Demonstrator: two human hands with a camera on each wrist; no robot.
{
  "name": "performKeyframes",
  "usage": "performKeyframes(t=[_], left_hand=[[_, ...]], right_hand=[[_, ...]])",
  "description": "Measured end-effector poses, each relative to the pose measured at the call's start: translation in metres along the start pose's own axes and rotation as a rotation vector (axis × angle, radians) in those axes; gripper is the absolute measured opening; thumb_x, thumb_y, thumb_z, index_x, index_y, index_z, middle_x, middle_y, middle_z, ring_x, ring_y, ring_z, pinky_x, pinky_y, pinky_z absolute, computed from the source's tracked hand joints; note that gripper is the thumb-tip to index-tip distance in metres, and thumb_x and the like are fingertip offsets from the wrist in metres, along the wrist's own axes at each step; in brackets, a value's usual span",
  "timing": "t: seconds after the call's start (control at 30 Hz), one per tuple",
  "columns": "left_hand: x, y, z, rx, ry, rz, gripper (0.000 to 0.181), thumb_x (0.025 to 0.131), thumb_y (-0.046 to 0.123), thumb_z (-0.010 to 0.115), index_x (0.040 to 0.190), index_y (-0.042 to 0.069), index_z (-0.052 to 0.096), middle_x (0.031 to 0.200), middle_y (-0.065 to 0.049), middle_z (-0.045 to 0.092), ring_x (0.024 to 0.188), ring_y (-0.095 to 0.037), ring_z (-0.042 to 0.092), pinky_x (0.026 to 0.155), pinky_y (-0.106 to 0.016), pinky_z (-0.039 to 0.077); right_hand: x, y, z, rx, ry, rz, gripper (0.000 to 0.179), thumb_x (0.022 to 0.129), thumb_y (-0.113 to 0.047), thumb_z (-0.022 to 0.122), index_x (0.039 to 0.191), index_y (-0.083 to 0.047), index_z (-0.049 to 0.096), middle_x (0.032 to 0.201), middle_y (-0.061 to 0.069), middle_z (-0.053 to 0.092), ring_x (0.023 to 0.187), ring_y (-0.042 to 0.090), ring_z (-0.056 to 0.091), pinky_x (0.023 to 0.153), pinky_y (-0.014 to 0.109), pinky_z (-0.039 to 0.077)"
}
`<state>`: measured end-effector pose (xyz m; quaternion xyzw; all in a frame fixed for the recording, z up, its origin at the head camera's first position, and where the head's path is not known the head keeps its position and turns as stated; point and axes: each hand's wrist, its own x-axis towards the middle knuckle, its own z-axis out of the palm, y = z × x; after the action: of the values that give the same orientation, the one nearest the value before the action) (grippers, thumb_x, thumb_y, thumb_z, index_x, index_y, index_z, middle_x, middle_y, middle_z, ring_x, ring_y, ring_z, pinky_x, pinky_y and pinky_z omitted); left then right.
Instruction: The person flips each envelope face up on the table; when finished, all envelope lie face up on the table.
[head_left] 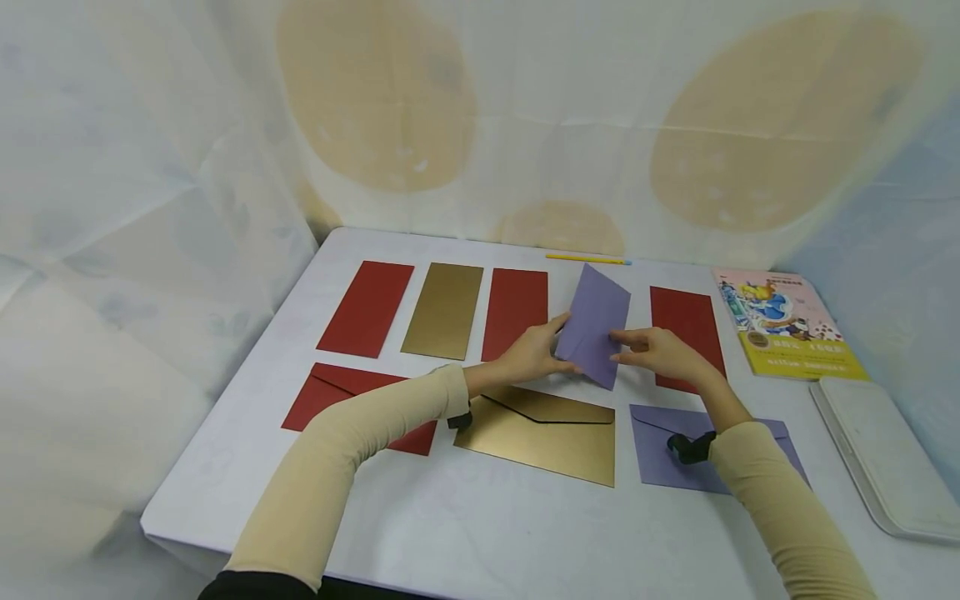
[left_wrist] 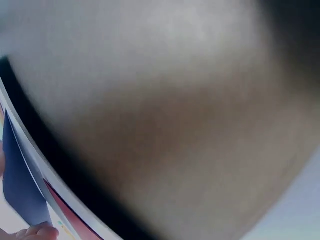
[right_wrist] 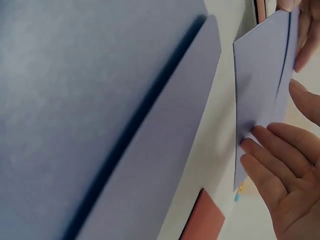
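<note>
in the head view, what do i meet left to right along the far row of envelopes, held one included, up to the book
first red envelope, gold envelope, second red envelope, held purple envelope, third red envelope, book

White table (head_left: 465, 542), red envelopes (head_left: 367, 310), gold envelopes (head_left: 555, 446), purple envelope (head_left: 660, 467), pencil (head_left: 588, 259), book (head_left: 787, 325)

Soft, even light, with faint shadows on the table (head_left: 540, 533); left wrist view mostly blurred
</note>
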<state>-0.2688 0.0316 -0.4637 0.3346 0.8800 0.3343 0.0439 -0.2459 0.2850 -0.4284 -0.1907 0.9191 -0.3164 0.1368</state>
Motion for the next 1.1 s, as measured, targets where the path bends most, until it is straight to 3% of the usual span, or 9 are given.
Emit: performKeyframes(t=[0.17, 0.33, 0.43, 0.7, 0.87, 0.97, 1.1], left_hand=[[0.003, 0.001, 0.002, 0.069, -0.075, -0.072, 0.097, 0.078, 0.04, 0.08, 0.149, -0.004, 0.029, 0.14, -0.019, 0.049, 0.119, -0.014, 0.054, 0.097, -0.022, 0.042], [0.005, 0.001, 0.004, 0.088, -0.113, -0.092, 0.095, 0.08, 0.04, 0.079, 0.148, -0.004, 0.029, 0.13, -0.017, 0.058, 0.102, -0.009, 0.059, 0.092, -0.021, 0.045], [0.007, 0.001, 0.005, 0.099, -0.122, -0.096, 0.095, 0.08, 0.041, 0.078, 0.148, -0.004, 0.029, 0.13, -0.016, 0.059, 0.102, -0.009, 0.059, 0.09, -0.02, 0.045], [0.009, 0.004, 0.006, 0.162, -0.16, -0.099, 0.094, 0.082, 0.043, 0.076, 0.148, -0.004, 0.029, 0.142, -0.016, 0.048, 0.121, -0.015, 0.053, 0.095, -0.022, 0.044], [0.011, 0.003, 0.005, 0.2, -0.17, -0.054, 0.089, 0.083, 0.044, 0.075, 0.148, 0.0, 0.033, 0.141, -0.012, 0.05, 0.122, -0.013, 0.053, 0.095, -0.02, 0.043], [0.012, 0.004, 0.003, 0.199, -0.181, 0.02, 0.082, 0.084, 0.043, 0.074, 0.146, 0.003, 0.038, 0.139, -0.009, 0.053, 0.102, -0.01, 0.059, 0.088, -0.018, 0.044], [0.013, 0.005, 0.002, 0.18, -0.212, 0.086, 0.075, 0.085, 0.04, 0.073, 0.143, 0.003, 0.043, 0.138, -0.007, 0.053, 0.089, -0.01, 0.053, 0.084, -0.017, 0.042]], right_hand=[[-0.001, 0.002, -0.001, -0.041, 0.008, 0.009, 0.062, 0.092, -0.029, 0.067, 0.139, 0.004, 0.047, 0.138, 0.025, 0.048, 0.124, 0.048, 0.045, 0.092, 0.057, 0.044], [-0.001, 0.003, -0.003, -0.069, 0.006, 0.027, 0.061, 0.092, -0.028, 0.067, 0.14, 0.003, 0.046, 0.138, 0.024, 0.048, 0.124, 0.046, 0.046, 0.093, 0.056, 0.044], [0.0, 0.003, -0.004, -0.081, 0.007, 0.028, 0.06, 0.092, -0.027, 0.067, 0.14, 0.004, 0.046, 0.138, 0.025, 0.048, 0.124, 0.047, 0.046, 0.093, 0.057, 0.044], [-0.001, 0.004, -0.005, -0.088, 0.023, 0.029, 0.059, 0.092, -0.028, 0.067, 0.139, 0.002, 0.047, 0.138, 0.024, 0.048, 0.123, 0.046, 0.047, 0.092, 0.056, 0.045], [-0.007, 0.001, -0.004, -0.089, 0.037, 0.025, 0.059, 0.093, -0.028, 0.066, 0.14, 0.002, 0.047, 0.137, 0.025, 0.049, 0.124, 0.048, 0.046, 0.095, 0.059, 0.04], [-0.01, -0.001, -0.004, -0.11, 0.042, 0.024, 0.058, 0.093, -0.028, 0.066, 0.139, 0.001, 0.048, 0.136, 0.025, 0.049, 0.122, 0.049, 0.047, 0.094, 0.061, 0.04], [-0.011, 0.0, -0.002, -0.17, 0.04, 0.027, 0.055, 0.091, -0.025, 0.067, 0.136, 0.002, 0.052, 0.133, 0.027, 0.051, 0.117, 0.048, 0.052, 0.091, 0.059, 0.044]])
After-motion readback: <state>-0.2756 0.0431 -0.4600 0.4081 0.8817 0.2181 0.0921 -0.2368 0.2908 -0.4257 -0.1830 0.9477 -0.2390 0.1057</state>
